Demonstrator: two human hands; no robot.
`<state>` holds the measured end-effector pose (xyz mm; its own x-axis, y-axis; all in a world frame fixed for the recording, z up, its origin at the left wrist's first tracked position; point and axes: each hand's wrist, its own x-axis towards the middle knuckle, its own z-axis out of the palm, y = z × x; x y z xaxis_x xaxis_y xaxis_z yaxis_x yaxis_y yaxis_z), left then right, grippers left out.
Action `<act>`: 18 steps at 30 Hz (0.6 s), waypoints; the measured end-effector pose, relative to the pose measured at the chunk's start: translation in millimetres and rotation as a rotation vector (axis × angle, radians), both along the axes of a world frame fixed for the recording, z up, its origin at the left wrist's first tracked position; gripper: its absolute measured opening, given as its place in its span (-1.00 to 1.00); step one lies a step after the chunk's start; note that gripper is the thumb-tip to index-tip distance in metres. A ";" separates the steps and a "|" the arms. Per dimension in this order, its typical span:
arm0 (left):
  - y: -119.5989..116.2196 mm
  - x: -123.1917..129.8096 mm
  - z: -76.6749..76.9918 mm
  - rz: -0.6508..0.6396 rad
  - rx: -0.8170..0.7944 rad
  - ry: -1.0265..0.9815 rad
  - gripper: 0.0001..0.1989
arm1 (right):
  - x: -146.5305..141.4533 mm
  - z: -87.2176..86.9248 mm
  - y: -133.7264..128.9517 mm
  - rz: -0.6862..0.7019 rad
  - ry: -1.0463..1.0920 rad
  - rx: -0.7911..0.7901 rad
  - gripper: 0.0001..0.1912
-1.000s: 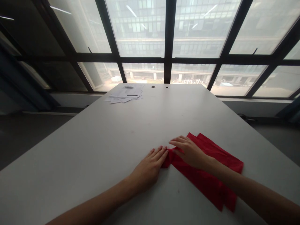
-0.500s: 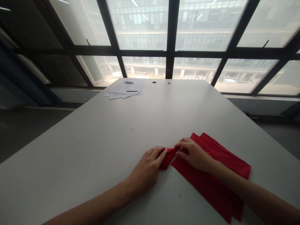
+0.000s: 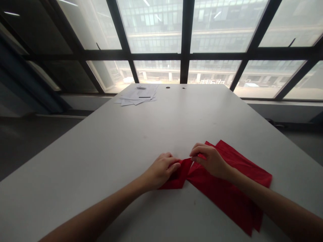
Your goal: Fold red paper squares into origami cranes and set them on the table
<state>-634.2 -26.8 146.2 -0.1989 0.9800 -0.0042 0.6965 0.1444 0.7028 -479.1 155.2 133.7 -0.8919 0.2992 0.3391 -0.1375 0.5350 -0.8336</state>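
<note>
Red fabric lies at the lower centre and lower right of the frame, on a white table [image 3: 126, 141]. Its smaller part, a folded red piece [image 3: 185, 169], sits just right of the left hand [image 3: 163, 170], which grasps it with curled fingers and the thumb laid along its near face. At the folded piece's upper right corner, the right hand [image 3: 210, 162] pinches the fabric between thumb and fingertips, its wrist passing above a larger red sheet [image 3: 227, 200]. That sheet spreads toward the lower right, its doubled edges offset at both top and bottom. A narrow pale gap shows between the two red parts near the right fingertips; below it they meet or nearly meet, and whether they are joined cannot be told.

White papers [image 3: 131, 92] lie loosely stacked at the table's far end, upper left of centre, with a dark strip [image 3: 144, 97] across them. To their right is a dark round spot [image 3: 168, 87]. Dark-framed windows [image 3: 213, 30] fill the top of the frame, and a blue curtain [image 3: 25, 74] hangs at the upper left.
</note>
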 end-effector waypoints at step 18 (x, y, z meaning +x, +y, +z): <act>7.7 26.6 -1.0 0.361 0.354 -0.822 -0.47 | 0.9 9.2 -40.8 0.116 -0.218 -0.611 -0.67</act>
